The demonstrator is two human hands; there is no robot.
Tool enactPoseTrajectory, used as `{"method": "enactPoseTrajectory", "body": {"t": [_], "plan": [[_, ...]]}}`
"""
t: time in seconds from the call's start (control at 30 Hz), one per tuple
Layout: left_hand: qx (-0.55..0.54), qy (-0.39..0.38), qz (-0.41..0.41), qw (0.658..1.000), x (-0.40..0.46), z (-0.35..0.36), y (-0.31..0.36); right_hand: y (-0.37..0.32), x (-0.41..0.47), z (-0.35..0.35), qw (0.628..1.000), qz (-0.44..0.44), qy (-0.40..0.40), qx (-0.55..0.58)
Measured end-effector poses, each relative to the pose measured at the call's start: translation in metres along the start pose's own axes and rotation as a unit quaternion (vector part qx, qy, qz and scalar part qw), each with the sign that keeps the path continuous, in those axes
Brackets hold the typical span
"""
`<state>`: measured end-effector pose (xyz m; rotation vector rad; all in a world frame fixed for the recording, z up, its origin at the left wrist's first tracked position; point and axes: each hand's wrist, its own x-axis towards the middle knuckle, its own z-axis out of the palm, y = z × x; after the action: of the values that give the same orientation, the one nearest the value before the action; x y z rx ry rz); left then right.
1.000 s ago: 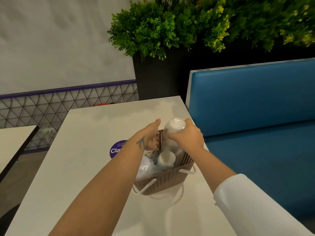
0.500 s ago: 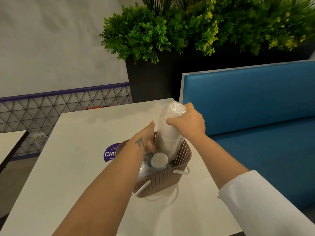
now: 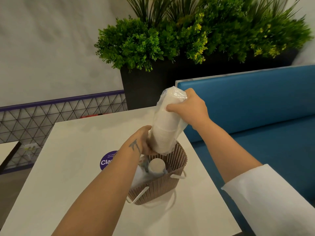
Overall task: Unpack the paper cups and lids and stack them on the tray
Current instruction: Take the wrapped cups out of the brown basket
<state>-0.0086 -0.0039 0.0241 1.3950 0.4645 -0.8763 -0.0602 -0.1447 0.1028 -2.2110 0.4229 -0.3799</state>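
The right hand [image 3: 189,107] curls its fingers [image 3: 172,109] round the upper end of a plastic-wrapped sleeve of paper cups [image 3: 167,126], which stands tilted above the brown basket [image 3: 160,188], its lower end just over the far rim. The left hand [image 3: 144,142] grips the sleeve's lower end. The basket sits on the pale surface [image 3: 68,167] with another wrapped stack [image 3: 156,166] inside, beside a purple sticker [image 3: 106,160].

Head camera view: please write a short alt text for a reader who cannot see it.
Two hands lift a plastic-wrapped sleeve of paper cups out of a brown woven basket on a white table: the right hand grips its top, the left hand its lower end. Another wrapped stack remains in the basket; a blue bench and planter stand behind.
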Motion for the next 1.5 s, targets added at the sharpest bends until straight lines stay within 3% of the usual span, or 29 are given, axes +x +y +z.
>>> {"method": "enactPoseTrajectory", "body": {"t": [0.23, 0.43, 0.7, 0.9, 1.0, 1.1, 1.2, 1.4, 1.5], "plan": [[0.038, -0.005, 0.063, 0.997, -0.022, -0.002, 0.028, -0.029, -0.009, -0.034, 0.998, -0.027, 0.036, 0.036], [0.012, -0.116, 0.064, 0.991, -0.043, 0.03, 0.031, -0.036, -0.033, -0.092, 0.992, -0.027, 0.106, 0.065], [0.059, -0.246, 0.019, 0.967, -0.048, 0.124, -0.01, 0.009, -0.098, -0.162, 0.981, 0.016, 0.192, 0.024], [0.147, -0.295, 0.032, 0.943, -0.068, 0.209, -0.056, 0.048, -0.155, -0.218, 0.967, 0.055, 0.249, 0.009], [0.214, -0.355, 0.129, 0.901, -0.076, 0.262, -0.093, 0.068, -0.192, -0.249, 0.945, 0.069, 0.317, 0.031], [0.204, -0.449, 0.207, 0.845, -0.1, 0.306, -0.146, 0.092, -0.241, -0.276, 0.912, 0.056, 0.406, 0.03], [0.179, -0.55, 0.206, 0.789, -0.131, 0.337, -0.209, 0.12, -0.298, -0.3, 0.884, 0.042, 0.465, 0.006], [0.257, -0.646, 0.255, 0.672, -0.178, 0.398, -0.331, 0.175, -0.411, -0.356, 0.862, 0.068, 0.498, -0.065], [0.276, -0.663, 0.272, 0.641, -0.204, 0.426, -0.39, 0.204, -0.457, -0.379, 0.859, 0.103, 0.492, -0.093]]}}
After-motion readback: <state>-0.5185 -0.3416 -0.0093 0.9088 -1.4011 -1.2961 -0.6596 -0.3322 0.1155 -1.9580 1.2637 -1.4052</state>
